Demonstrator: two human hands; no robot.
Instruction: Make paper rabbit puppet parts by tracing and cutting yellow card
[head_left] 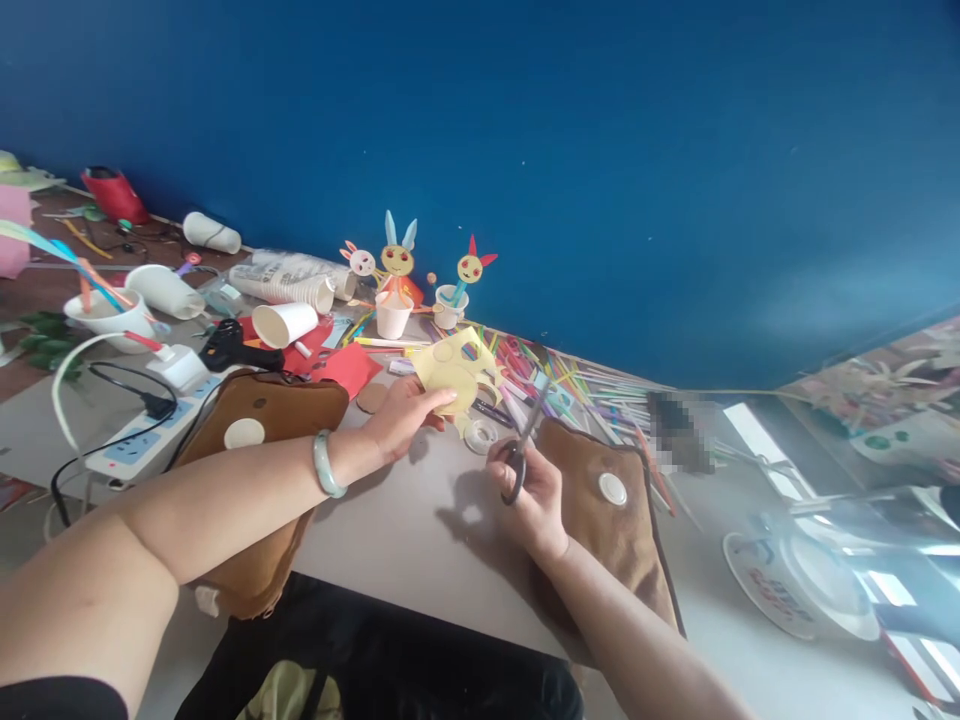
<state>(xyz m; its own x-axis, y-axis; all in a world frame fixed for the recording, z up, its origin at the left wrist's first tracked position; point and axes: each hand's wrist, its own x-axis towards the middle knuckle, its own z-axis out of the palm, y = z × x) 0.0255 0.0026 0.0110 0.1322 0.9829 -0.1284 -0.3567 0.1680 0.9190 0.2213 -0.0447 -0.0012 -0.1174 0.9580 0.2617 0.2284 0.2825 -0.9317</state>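
Between the thumb and fingers of my left hand [401, 418] is a sheet of yellow paper [450, 378], with round holes cut from it and pieces hanging at its right edge. My right hand [534, 495] grips a pair of scissors [517, 462], fingers in the dark handles, blades pointing up and away. The scissors are apart from the paper. A roll of clear tape [481, 435] lies on the table between my hands. Close to my left fingers is a brown cardboard disc [371, 398].
Brown cushions [251, 490] [592, 540] lie under both forearms. Paper-cup rabbit figures [394, 315] stand by the blue wall. A power strip [154, 425], glue gun [236, 347] and paper cups [285, 325] crowd the left. Colourful sticks [592, 395] are scattered behind my right hand.
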